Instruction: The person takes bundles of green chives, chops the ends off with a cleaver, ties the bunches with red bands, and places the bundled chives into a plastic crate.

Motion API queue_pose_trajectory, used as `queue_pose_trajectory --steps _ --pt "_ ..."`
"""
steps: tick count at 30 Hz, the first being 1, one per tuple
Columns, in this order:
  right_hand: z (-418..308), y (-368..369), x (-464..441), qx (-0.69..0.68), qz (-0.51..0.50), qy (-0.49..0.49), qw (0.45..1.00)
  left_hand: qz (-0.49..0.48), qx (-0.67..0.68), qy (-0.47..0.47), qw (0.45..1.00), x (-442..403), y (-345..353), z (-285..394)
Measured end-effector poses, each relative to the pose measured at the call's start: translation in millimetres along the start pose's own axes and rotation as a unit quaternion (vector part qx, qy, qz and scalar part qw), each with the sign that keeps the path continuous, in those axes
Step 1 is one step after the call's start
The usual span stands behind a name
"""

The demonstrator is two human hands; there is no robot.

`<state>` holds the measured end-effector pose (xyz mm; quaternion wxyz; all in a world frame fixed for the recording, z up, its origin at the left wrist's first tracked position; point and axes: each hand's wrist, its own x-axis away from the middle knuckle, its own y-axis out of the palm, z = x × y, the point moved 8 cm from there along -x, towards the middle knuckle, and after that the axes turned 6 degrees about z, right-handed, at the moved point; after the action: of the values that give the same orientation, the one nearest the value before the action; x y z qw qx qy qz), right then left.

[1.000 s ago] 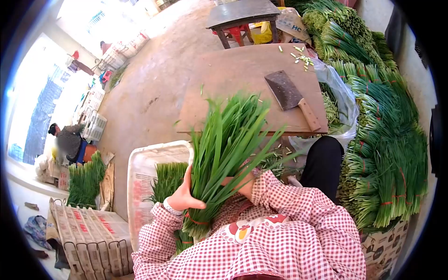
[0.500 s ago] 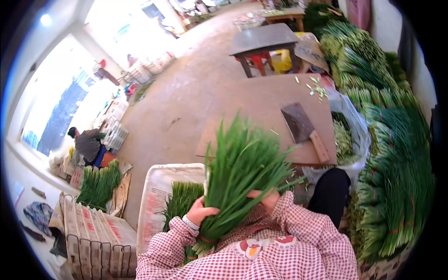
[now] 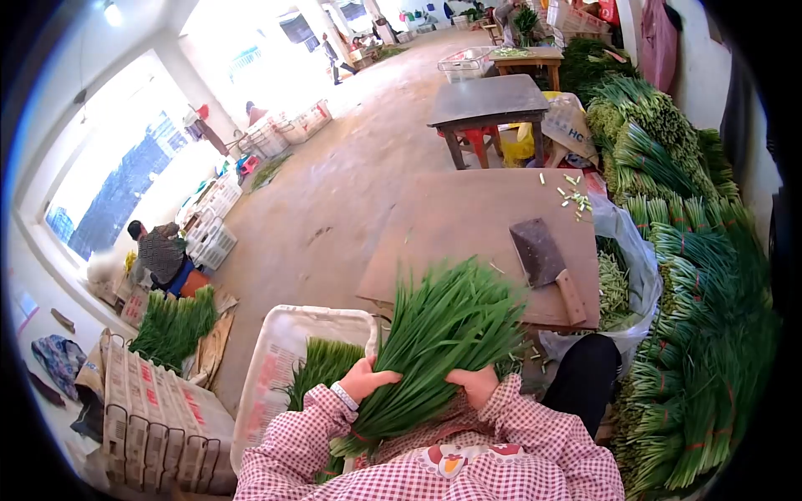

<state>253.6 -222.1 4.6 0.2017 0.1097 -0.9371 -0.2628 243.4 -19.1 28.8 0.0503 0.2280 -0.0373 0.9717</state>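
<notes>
A large bunch of long green leafy stalks (image 3: 447, 330) is held over my lap, its tips fanned toward the wooden board and its banded end low and to the left. My left hand (image 3: 368, 381) grips its left side, thumb on top. My right hand (image 3: 474, 384) holds the right side, thumb over the leaves, its other fingers hidden. Beyond the bunch, a cleaver (image 3: 539, 253) lies on the board (image 3: 434, 213) near small cut stem pieces (image 3: 575, 197). At left, a white crate (image 3: 276, 351) holds more greens (image 3: 326, 363).
Banded green bunches (image 3: 693, 334) are piled along the right. A plastic bag of trimmings (image 3: 639, 259) stands beside the board. A dark table (image 3: 489, 98) is beyond it. Stacked crates (image 3: 163, 409) stand lower left; a person (image 3: 163, 250) sits at far left.
The view has tilted up, showing more of the room's far end. The bunch has turned, its leaf tips leaning further right, and my right thumb now shows on top of the leaves.
</notes>
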Motion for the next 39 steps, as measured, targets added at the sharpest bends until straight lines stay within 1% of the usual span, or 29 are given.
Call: queue_pose_trajectory --steps 2,3,4,6,7,8,10,11,12,14,16,18,19,21,22,25,26,27,28,29,30,31,32,33,34,35,36,38,39 --pt "5.2 -1.6 -3.8 -0.092 -0.010 -0.047 0.995 0.012 -0.030 0.037 0.999 5.1 3.5 6.3" --pt "15.5 -11.6 -10.4 -0.019 -0.016 -0.022 0.999 0.038 -0.048 0.041 0.997 5.9 1.0 1.4" --pt "23.9 -18.6 -15.0 -0.018 -0.014 -0.022 1.000 0.036 -0.046 0.040 0.997 6.5 3.2 -0.2" --pt "3.8 -15.3 -9.4 -0.144 0.015 -0.045 0.989 0.052 -0.069 0.072 0.994 17.3 10.7 5.5" --pt "-6.5 -11.2 -2.4 -0.147 0.029 -0.048 0.988 0.046 -0.054 0.098 0.993 20.6 13.3 8.8" --pt "-17.0 -6.2 7.2 -0.146 0.043 -0.054 0.987 0.061 -0.016 0.070 0.996 31.8 18.4 20.6" --pt "4.4 -29.5 0.6 -0.114 0.024 -0.085 0.990 0.071 0.008 0.100 0.992 35.3 4.4 27.4" --pt "12.0 -38.0 -1.3 -0.128 0.016 -0.090 0.988 0.076 0.073 0.057 0.993 37.1 -0.1 22.9" --pt "25.3 -47.0 0.9 -0.130 0.026 -0.081 0.988 0.081 0.136 0.017 0.987 37.8 -4.0 18.0" --pt "44.5 -69.8 15.6 -0.115 0.201 0.058 0.971 0.095 0.151 0.020 0.984 28.8 -12.7 1.7" --pt "22.8 -70.6 23.0 -0.136 0.216 0.074 0.964 0.086 0.162 0.011 0.983 24.8 -12.2 -0.5" --pt "-2.6 -71.3 21.8 -0.204 0.208 0.003 0.957 0.074 0.167 0.006 0.983 22.9 -7.3 1.1" --pt "-5.3 -77.2 20.0 -0.206 0.212 0.002 0.955 0.070 0.175 0.007 0.982 22.9 -6.3 3.4" --pt "-29.7 -97.4 22.7 -0.189 0.238 -0.096 0.948 0.066 0.182 0.002 0.981 22.1 -4.1 4.8" --pt "-37.4 -109.4 27.6 -0.196 0.280 -0.083 0.936 0.066 0.190 0.001 0.980 21.8 -3.4 4.5" --pt "-92.1 -156.7 44.1 -0.032 0.338 -0.108 0.934 0.071 0.193 -0.009 0.979 21.4 -5.5 1.4" --pt "-112.5 -169.9 52.1 -0.011 0.360 -0.178 0.916 0.082 0.190 -0.009 0.978 20.9 -7.3 0.6" --pt "-132.9 -174.6 58.5 0.021 0.379 -0.215 0.900 0.075 0.201 -0.014 0.977 20.5 -5.4 0.8" --pt "-149.6 -167.5 61.6 0.019 0.347 -0.264 0.900 0.075 0.203 -0.017 0.976 19.7 -2.8 2.4" --pt "-163.1 -140.3 62.5 0.096 0.269 -0.298 0.911 0.073 0.202 -0.016 0.977 19.3 -0.2 5.4" --pt "-171.3 -101.3 63.9 0.170 0.188 -0.327 0.910 0.072 0.199 -0.015 0.977 19.0 1.9 8.0" --pt "-165.6 -50.2 68.7 0.167 0.099 -0.337 0.921 0.078 0.192 -0.017 0.978 17.9 3.3 9.3" --pt "-162.4 -5.3 76.1 0.366 0.020 -0.375 0.851 0.078 0.190 -0.019 0.979 15.4 4.8 9.1" --pt "-136.1 26.8 71.3 0.419 -0.066 -0.406 0.809 0.078 0.188 -0.020 0.979 12.4 5.1 7.4" --pt "-98.0 47.7 65.0 0.467 -0.125 -0.449 0.751 0.081 0.186 -0.020 0.979 9.2 3.4 6.3" --pt "-65.2 59.1 60.2 0.543 -0.135 -0.460 0.689 0.071 0.170 -0.017 0.983 5.6 2.0 7.0" --pt "-39.5 62.0 53.2 0.577 -0.150 -0.438 0.673 0.076 0.169 -0.019 0.983 2.3 -1.9 4.8" --pt "-21.3 58.9 48.7 0.599 -0.126 -0.420 0.670 0.087 0.107 0.027 0.990 -1.8 -5.8 7.7" --pt "-15.3 55.3 46.7 0.600 -0.128 -0.410 0.675 0.096 0.114 0.027 0.988 3.4 -3.9 10.0"
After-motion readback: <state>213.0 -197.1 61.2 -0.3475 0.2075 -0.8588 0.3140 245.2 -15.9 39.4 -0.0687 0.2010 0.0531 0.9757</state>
